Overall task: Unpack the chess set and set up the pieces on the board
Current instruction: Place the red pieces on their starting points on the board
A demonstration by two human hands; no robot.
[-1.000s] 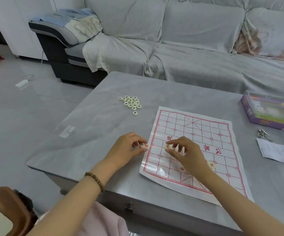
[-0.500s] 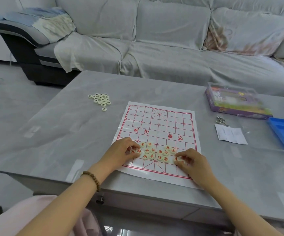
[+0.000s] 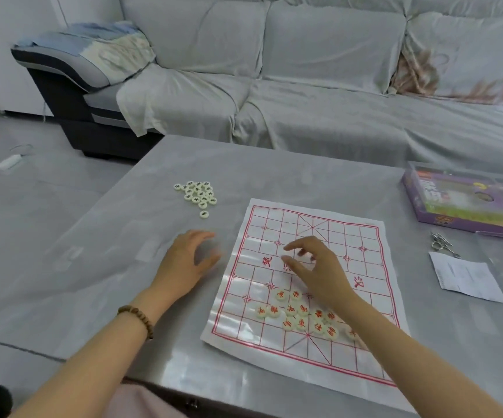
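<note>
A white paper board (image 3: pixel 328 236) with a red grid lies on the grey table. Several cream discs with red characters (image 3: pixel 297 312) sit clustered on its near half. A second cluster of cream discs with dark characters (image 3: pixel 197 194) lies on the bare table, up and left of the board. My left hand (image 3: pixel 184 263) hovers left of the board with fingers spread, holding nothing. Over the board's middle, my right hand (image 3: pixel 313 267) has loosely curved fingers and nothing in it; its forearm covers part of the red cluster.
A purple game box (image 3: pixel 467 203) lies at the table's right edge. Nearer are small metal scissors (image 3: pixel 443 244) and a paper slip (image 3: pixel 467 277). A grey covered sofa (image 3: pixel 304 86) runs behind the table. The table's near edge (image 3: pixel 63 359) is close to my body.
Both hands have left the red discs and moved up and away from me; the left is now off the board's left side, the right over the board's middle. The camera view shifted.
</note>
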